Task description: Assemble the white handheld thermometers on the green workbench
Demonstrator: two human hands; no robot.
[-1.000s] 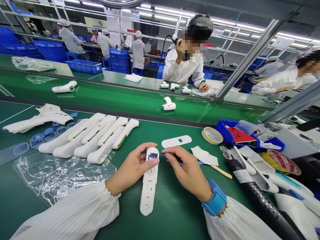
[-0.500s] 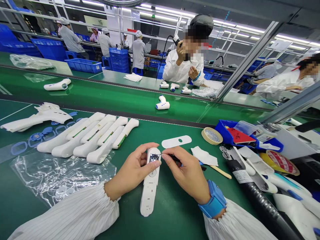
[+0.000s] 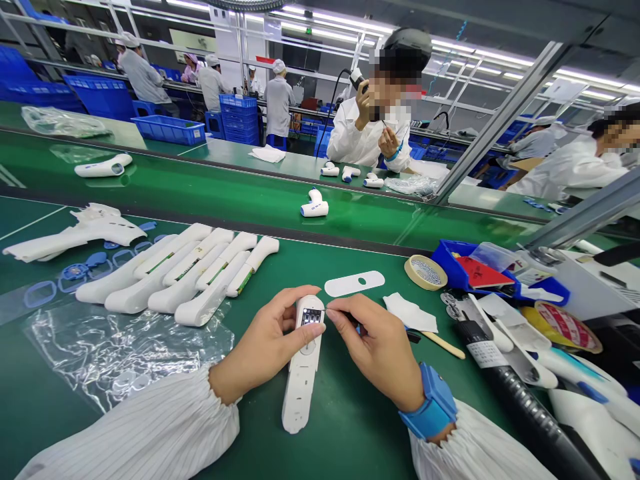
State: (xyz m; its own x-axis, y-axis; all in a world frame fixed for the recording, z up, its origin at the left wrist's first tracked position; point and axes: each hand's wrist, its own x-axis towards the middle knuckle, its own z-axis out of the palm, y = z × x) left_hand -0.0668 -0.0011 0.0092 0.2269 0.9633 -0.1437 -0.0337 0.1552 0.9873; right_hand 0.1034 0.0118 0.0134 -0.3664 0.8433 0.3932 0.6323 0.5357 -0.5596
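Note:
Upright in front of me is a long white device housing (image 3: 301,390) with a small display (image 3: 313,316) near its top. My left hand (image 3: 280,337) is closed around its upper part, with the thumb across the front just below the display. Pinched in my right hand (image 3: 377,340) is a thin dark pointed tool (image 3: 326,309), its tip at the display's right edge. Most of that tool is hidden by the fingers. Just beyond my hands lies a white oval cover (image 3: 354,284) with a round hole.
Several white handle-shaped housings (image 3: 150,277) lie in a row at left, above clear plastic bags (image 3: 135,353). To the right are a tape roll (image 3: 425,272), a blue bin (image 3: 450,263), and a black tube-like object (image 3: 520,393). A green conveyor (image 3: 225,197) carries white devices; a co-worker (image 3: 373,127) sits beyond.
The white devices on the conveyor have shifted left. My right hand has turned slightly at the display's edge, while my left hand keeps its hold on the housing.

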